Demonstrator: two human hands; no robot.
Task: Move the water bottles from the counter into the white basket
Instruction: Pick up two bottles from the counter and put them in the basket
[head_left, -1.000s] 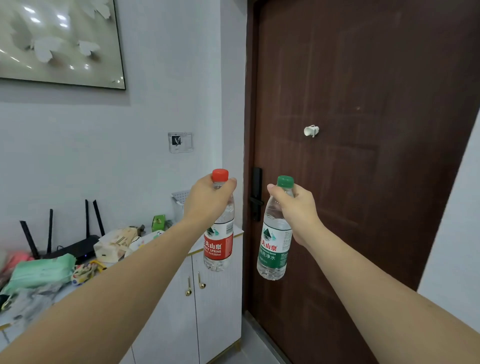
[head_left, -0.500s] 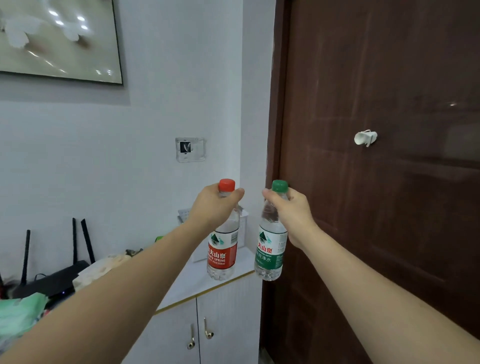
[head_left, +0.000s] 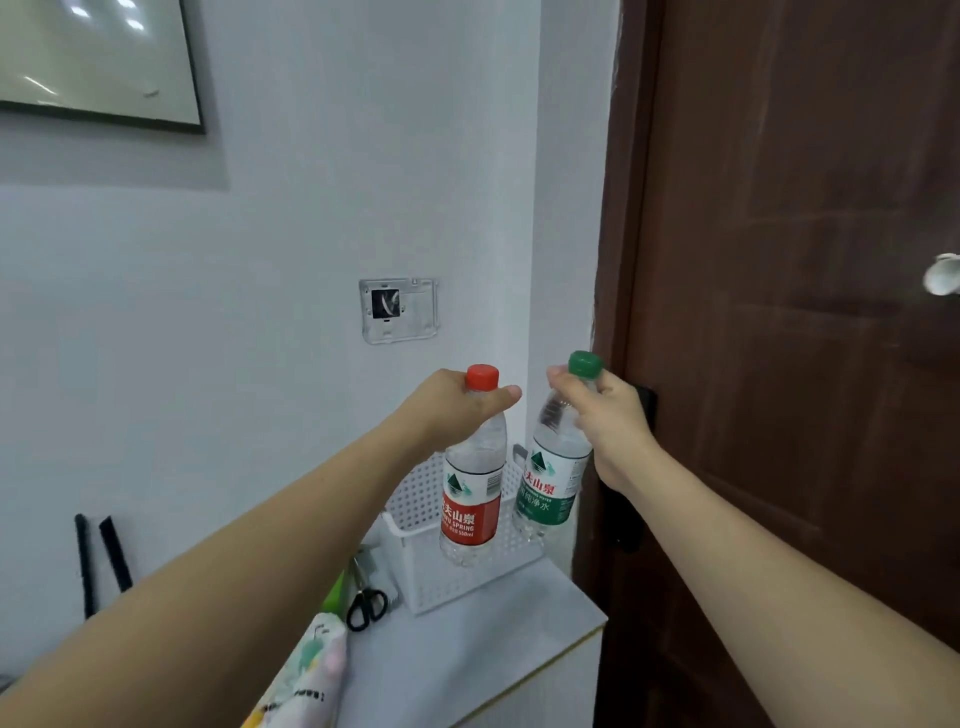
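My left hand (head_left: 451, 410) grips the neck of a clear water bottle with a red cap and red label (head_left: 471, 493). My right hand (head_left: 608, 421) grips the neck of a second bottle with a green cap and green label (head_left: 553, 483), tilted slightly. Both bottles hang in the air over the white perforated basket (head_left: 415, 551), which stands on the white counter (head_left: 467, 649) in the corner by the wall. The red-label bottle's bottom hangs in front of the basket's near wall; the green one's bottom is near the basket's right rim.
Black-handled scissors (head_left: 367, 608) and a green item (head_left: 335, 592) lie left of the basket. A patterned cloth (head_left: 306, 675) lies at the counter's near left. A brown door (head_left: 805, 364) with a black handle stands right. Two black antennas (head_left: 98, 561) rise at far left.
Both hands have carried the bottles forward and left, from in front of the door to over the basket. The view has moved closer to the counter corner.
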